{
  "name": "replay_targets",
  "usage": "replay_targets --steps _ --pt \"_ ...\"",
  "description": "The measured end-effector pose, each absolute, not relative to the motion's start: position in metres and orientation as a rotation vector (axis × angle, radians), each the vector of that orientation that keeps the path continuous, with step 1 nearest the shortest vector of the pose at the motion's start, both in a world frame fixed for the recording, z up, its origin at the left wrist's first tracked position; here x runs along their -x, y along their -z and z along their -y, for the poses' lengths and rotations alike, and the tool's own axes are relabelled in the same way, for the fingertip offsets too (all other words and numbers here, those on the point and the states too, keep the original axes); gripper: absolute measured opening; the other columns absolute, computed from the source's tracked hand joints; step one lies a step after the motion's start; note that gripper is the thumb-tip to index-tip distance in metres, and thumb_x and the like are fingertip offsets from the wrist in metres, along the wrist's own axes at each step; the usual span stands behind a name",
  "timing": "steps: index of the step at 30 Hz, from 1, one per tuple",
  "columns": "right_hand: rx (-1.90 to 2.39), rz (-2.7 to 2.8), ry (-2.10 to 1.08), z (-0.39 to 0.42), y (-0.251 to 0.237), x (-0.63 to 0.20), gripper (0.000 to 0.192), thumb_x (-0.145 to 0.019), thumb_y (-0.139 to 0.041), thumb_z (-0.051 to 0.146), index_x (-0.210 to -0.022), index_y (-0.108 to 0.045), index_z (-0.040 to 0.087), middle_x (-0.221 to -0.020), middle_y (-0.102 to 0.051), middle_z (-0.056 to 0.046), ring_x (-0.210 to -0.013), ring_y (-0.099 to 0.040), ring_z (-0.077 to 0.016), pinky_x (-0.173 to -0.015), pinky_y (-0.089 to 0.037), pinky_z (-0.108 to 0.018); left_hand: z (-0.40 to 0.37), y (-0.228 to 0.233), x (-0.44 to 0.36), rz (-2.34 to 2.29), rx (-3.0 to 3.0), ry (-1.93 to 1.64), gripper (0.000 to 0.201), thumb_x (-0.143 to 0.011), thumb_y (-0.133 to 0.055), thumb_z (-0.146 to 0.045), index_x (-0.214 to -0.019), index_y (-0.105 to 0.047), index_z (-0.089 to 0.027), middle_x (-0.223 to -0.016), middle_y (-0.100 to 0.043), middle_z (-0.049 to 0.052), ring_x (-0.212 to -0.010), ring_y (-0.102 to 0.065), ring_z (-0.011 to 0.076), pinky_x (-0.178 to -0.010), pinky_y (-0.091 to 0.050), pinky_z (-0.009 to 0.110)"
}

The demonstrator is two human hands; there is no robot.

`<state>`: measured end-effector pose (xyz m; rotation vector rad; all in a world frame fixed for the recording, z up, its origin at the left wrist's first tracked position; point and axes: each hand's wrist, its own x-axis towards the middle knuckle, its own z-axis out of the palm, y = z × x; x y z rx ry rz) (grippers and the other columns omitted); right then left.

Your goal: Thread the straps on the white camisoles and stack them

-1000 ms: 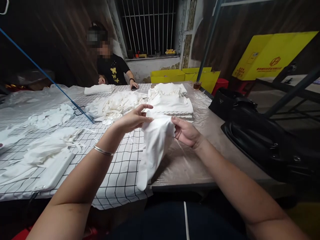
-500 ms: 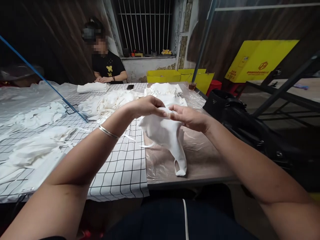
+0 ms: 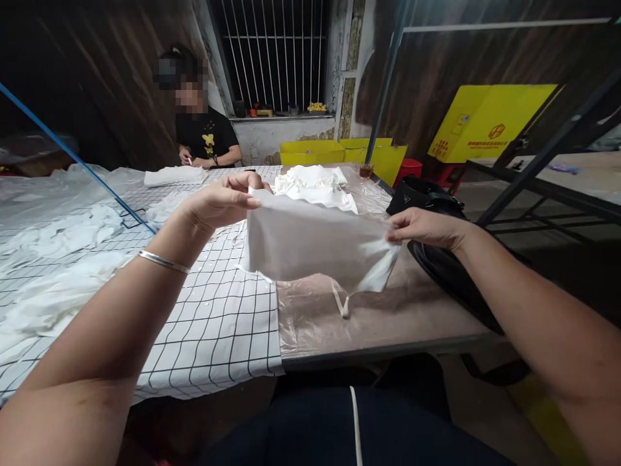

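Observation:
A thin white fabric piece (image 3: 310, 239) hangs stretched between my two hands above the table. My left hand (image 3: 233, 197) pinches its upper left corner between thumb and fingers. At the other end, my right hand (image 3: 422, 228) grips the upper right corner, where the fabric bunches into folds. A narrow strap (image 3: 342, 304) dangles from the lower edge. Behind the held piece lies a stack of similar white pieces (image 3: 315, 184). Loose white pieces (image 3: 63, 285) are heaped on the left of the table.
A checked cloth (image 3: 218, 330) covers the table's left part, clear plastic sheeting (image 3: 320, 330) the right. Past the right edge sits a black bag (image 3: 422, 194). Yellow boxes (image 3: 310, 152) stand behind. Across the table a person (image 3: 208, 139) sits near a blue rod (image 3: 87, 165).
My hands have moved apart, left hand leftward and right hand rightward, spreading the bunched white fabric into a flat sheet. The person's hands opposite have shifted slightly.

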<state>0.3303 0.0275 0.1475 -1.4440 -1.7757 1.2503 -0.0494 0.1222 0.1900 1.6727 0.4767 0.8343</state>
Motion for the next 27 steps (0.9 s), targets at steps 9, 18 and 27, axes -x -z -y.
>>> replay_targets --steps 9,18,27 --pt "1.231 1.523 -0.970 -0.013 -0.198 -0.363 0.046 -0.045 -0.092 0.042 -0.071 -0.072 0.010 -0.072 -0.066 -0.002 -0.074 -0.059 -0.0123 -0.076 -0.042 -0.033 -0.110 -0.214 0.050 -0.541 -1.931 -0.529 0.019 -0.066 -0.082 -0.011 -0.066 -0.062 -0.013 -0.058 -0.057 -0.002 -0.054 -0.055 0.0091 -0.052 -0.043 0.019" --pt "1.837 1.839 -0.408 -0.035 -0.246 -0.384 0.053 -0.064 -0.069 0.046 -0.084 -0.071 -0.004 -0.067 -0.063 0.000 -0.060 -0.052 -0.0023 -0.064 -0.036 -0.029 -0.148 -0.268 0.043 -0.980 -2.338 -0.701 0.025 -0.081 -0.065 -0.006 -0.105 -0.062 0.001 -0.084 -0.063 -0.006 -0.086 -0.058 0.0038 -0.090 -0.045 0.026" --pt "1.885 2.022 0.633 -0.034 -0.233 -0.371 0.052 -0.089 -0.055 0.053 -0.099 -0.074 0.006 -0.089 -0.068 -0.005 -0.085 -0.053 -0.0143 -0.072 -0.029 -0.041 -0.134 -0.249 0.027 -0.863 -2.677 -1.281 0.015 -0.078 -0.074 -0.020 -0.084 -0.065 -0.008 -0.081 -0.059 -0.002 -0.077 -0.053 0.0061 -0.085 -0.044 0.030"
